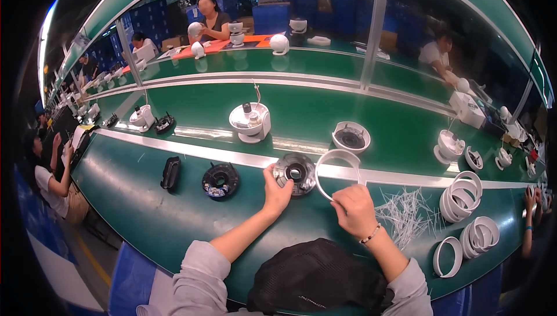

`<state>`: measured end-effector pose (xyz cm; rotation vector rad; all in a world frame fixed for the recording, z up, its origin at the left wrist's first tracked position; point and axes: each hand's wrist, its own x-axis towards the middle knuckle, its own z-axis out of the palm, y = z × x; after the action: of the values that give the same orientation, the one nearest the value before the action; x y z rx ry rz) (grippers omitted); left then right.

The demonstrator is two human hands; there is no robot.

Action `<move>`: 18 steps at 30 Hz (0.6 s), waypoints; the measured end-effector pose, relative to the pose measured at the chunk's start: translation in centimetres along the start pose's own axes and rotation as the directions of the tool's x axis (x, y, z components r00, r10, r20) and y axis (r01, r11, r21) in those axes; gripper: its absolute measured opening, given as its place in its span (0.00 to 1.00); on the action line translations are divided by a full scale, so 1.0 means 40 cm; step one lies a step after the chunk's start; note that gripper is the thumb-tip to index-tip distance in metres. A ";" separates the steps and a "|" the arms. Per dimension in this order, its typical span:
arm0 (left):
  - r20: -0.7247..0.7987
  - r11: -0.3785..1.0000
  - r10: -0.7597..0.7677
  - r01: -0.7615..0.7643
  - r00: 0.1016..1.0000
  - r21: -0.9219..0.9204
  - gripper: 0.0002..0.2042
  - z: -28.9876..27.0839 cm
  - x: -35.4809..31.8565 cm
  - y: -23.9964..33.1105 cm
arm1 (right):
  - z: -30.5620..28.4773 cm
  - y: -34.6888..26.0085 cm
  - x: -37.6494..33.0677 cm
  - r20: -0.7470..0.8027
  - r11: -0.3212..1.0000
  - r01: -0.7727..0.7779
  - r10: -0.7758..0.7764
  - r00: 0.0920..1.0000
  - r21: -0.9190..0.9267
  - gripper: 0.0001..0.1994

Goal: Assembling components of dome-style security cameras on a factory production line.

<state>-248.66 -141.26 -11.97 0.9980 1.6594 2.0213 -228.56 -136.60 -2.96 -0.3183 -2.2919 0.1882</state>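
My left hand (277,192) grips the edge of a round grey metal disc part (296,171) that lies on the green bench near the metal rail. My right hand (353,209) pinches a thin white plastic ring (338,165), held tilted just right of the disc, its upper edge over the rail. The ring and the disc are close together, almost touching.
A black round part (220,180) and a black oblong piece (170,173) lie to the left. Stacks of white rings (462,193) and a pile of thin white strips (406,214) lie to the right. White dome housings (249,121) sit on the conveyor beyond. Other people work around.
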 end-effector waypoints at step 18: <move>-0.109 0.991 -0.029 0.015 0.994 -0.133 0.32 -0.078 0.046 0.000 | -0.003 0.004 0.019 0.367 0.957 -0.220 0.276 0.888 -0.186 0.41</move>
<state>-252.14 -142.29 -11.62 0.8329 1.5591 2.1756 -228.95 -136.24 -2.37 -0.7058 -2.6609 0.2385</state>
